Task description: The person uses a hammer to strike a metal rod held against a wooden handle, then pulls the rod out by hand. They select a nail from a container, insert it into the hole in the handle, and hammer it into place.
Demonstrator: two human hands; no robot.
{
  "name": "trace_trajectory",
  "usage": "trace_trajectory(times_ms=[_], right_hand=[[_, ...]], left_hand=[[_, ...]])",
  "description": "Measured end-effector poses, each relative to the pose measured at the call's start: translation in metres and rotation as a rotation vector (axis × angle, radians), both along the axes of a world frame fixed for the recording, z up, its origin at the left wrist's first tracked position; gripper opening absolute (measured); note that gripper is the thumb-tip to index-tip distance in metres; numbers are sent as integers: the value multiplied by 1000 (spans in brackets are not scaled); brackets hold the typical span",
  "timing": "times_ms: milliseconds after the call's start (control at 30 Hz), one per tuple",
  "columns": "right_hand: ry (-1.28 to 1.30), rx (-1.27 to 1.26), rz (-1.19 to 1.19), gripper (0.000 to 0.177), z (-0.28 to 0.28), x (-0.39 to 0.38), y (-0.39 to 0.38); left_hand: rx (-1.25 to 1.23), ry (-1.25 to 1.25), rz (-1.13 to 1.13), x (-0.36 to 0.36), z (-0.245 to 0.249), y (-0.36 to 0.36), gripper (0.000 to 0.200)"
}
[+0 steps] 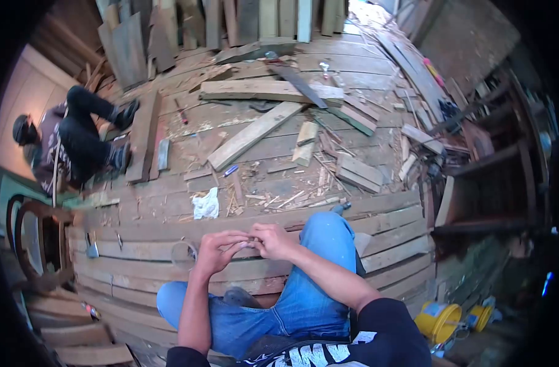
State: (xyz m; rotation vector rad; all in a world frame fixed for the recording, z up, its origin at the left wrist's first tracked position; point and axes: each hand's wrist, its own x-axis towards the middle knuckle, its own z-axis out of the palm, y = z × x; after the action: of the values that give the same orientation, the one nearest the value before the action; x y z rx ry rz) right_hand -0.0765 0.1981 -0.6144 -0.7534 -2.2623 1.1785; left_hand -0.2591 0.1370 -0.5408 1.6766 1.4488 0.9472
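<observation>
In front of my lap, my left hand [220, 249] and my right hand [272, 241] meet at the fingertips. The fingers of both are pinched together, and whatever small thing may be between them is too small to make out. My legs in blue jeans [319, 269] are folded under my forearms, on a slatted wooden platform [383, 244]. A clear ring-shaped object [184, 252] lies beside my left wrist. Beyond my hands is a crumpled white cloth [206, 203], with a blue pen [230, 171] farther off.
Planks [255, 136], a handsaw [299, 85] and wood scraps cover the floor ahead. At the left another person [77, 137] sits by a thick board [145, 137]. A wooden frame [487, 177] stands at right, above yellow buckets [439, 322]. A padlock [92, 246] lies at left.
</observation>
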Motion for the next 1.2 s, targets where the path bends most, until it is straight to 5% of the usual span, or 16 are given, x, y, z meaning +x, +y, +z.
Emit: trace_trajectory(times_ms=[667,1200], right_hand=[[4,-126,63,16,-4,-11,1],[-125,-328,-347,16,-49,-6,29]], left_hand=[[163,243,127,-11,-14,-11,8],[187,268,119,-15,-23,-16,12]])
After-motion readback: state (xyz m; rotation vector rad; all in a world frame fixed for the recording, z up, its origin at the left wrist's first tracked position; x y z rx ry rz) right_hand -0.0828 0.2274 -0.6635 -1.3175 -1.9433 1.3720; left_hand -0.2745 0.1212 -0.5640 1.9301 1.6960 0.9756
